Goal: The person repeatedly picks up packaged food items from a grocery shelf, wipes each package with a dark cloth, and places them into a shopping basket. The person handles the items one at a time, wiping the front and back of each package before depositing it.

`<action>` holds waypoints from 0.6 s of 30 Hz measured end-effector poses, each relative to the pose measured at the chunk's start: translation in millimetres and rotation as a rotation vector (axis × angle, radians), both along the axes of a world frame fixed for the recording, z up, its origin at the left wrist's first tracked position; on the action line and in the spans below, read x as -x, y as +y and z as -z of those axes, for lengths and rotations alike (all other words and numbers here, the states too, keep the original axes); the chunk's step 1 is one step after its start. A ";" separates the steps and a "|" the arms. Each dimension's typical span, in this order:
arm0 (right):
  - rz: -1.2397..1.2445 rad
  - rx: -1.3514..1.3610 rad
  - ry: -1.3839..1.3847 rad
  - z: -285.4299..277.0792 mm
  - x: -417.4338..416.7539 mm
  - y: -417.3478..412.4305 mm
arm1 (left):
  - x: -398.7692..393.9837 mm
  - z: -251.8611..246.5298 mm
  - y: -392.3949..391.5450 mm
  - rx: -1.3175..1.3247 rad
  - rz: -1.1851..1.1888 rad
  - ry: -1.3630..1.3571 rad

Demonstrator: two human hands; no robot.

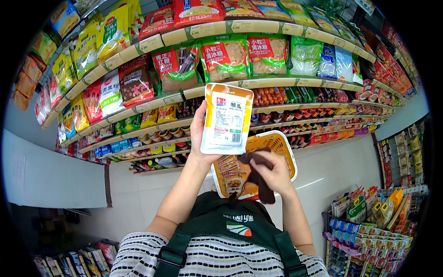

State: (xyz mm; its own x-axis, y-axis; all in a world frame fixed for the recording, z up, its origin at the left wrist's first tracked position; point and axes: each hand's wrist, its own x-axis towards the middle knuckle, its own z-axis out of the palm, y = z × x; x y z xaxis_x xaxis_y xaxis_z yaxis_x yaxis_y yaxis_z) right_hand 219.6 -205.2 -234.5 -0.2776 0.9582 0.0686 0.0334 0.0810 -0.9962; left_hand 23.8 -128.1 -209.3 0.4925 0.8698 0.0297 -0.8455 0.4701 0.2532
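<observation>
My left hand (198,133) holds up a flat white and yellow food pouch (226,119), its printed back with a barcode facing me. A dark brown cloth (264,188) hangs bunched in my right hand (271,169), just below and right of the pouch. Under both hands is a yellow plastic basket with a white rim (292,152). Several similar pouches (234,176) lie in its left side, fronts up. My right hand and the cloth hide part of the basket's inside.
Ahead curve long store shelves (263,27) packed with bagged sugar (225,59), seasonings and jars. At lower right stands a rack (370,228) of small hanging packets. A pale panel (52,169) borders the left, and light floor tiles (322,169) run beneath.
</observation>
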 end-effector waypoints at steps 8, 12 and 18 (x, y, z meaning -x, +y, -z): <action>0.117 0.368 0.261 -4.4 -0.8 22.9 | -23.0 34.5 -21.0 -0.412 -0.243 0.868; 0.102 0.267 0.177 13.6 5.1 30.0 | -41.6 59.6 -31.3 -0.655 -0.244 1.202; -0.093 0.359 -0.133 77.1 -28.7 42.2 | -21.4 102.8 -20.1 -0.617 -0.426 1.562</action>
State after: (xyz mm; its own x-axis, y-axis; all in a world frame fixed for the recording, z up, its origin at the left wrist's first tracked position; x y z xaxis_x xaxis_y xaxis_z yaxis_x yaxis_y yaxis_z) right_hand 248.3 -163.0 -311.6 -0.3481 0.8851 -0.3088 0.1728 -0.2631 -0.9492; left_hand 45.2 -148.2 -312.1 0.1359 0.9809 0.1391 0.3238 -0.1767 0.9295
